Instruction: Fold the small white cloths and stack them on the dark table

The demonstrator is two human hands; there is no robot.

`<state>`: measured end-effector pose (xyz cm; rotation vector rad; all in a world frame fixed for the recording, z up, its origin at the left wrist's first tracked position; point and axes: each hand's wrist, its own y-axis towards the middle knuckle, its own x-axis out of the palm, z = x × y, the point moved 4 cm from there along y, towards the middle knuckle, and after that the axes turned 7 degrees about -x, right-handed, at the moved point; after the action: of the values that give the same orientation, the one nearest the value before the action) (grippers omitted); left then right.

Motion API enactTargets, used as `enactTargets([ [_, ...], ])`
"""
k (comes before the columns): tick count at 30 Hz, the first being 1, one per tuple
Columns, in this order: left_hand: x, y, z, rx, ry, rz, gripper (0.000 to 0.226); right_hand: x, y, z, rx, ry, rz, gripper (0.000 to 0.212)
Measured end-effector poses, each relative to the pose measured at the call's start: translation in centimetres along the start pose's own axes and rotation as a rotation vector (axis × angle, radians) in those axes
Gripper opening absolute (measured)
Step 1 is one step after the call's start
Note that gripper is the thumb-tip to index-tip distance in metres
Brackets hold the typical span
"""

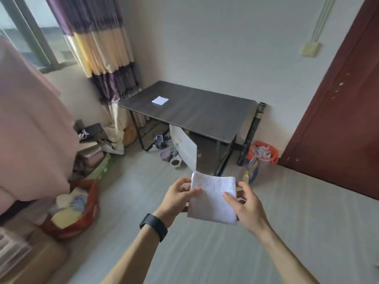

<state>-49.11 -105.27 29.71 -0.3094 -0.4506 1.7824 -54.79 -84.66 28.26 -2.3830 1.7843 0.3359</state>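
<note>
A small white cloth point(213, 198), folded to a rough square, is hanging in the air between both hands, short of the table and above the floor. The left hand point(178, 198) is pinching its left edge, thumb on the near face and fingers curled behind. The right hand point(246, 203) is gripping the right edge the same way, thumb lying across the front. A black band point(153, 226) is sitting on the left wrist. Straight beyond the grip and well apart from it, the dark table point(205, 117) is standing against a pale wall point(225, 48). One folded cloth point(160, 100) is lying flat on its top, beyond and a little left of the grip. A white panel point(184, 148) is leaning under the table among small pots. Beyond and right of the grip, a dark tube point(252, 134) is standing at the table's end beside an orange basket point(263, 154), and a dark red door point(338, 119) is filling the side past them. Left of the grip, a red bag point(90, 210) is holding pale bundles, with pink fabric point(30, 130) hanging above it. A striped curtain point(98, 48) is hanging farther off beside a window point(30, 37). Below the grip, the pale grey floor point(205, 253) is spreading toward the table.
</note>
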Motion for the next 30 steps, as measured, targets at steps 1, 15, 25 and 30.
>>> enactTargets([
  [1,-2.1,1.0,0.8,0.005,-0.016,0.016,0.027,2.0,1.8,-0.7,-0.011,0.004,-0.022,0.023],
  [15,-21.1,24.2,14.4,0.051,-0.104,0.224,0.026,20.0,34.2,-6.0,-0.132,0.041,-0.218,0.023],
  [25,-31.1,42.1,22.3,0.017,-0.142,0.268,0.026,29.7,54.7,-7.6,-0.112,0.041,-0.251,0.023],
  [30,-35.9,53.1,24.2,-0.034,-0.125,0.216,0.026,34.7,64.0,-5.4,-0.055,-0.007,-0.211,0.016],
])
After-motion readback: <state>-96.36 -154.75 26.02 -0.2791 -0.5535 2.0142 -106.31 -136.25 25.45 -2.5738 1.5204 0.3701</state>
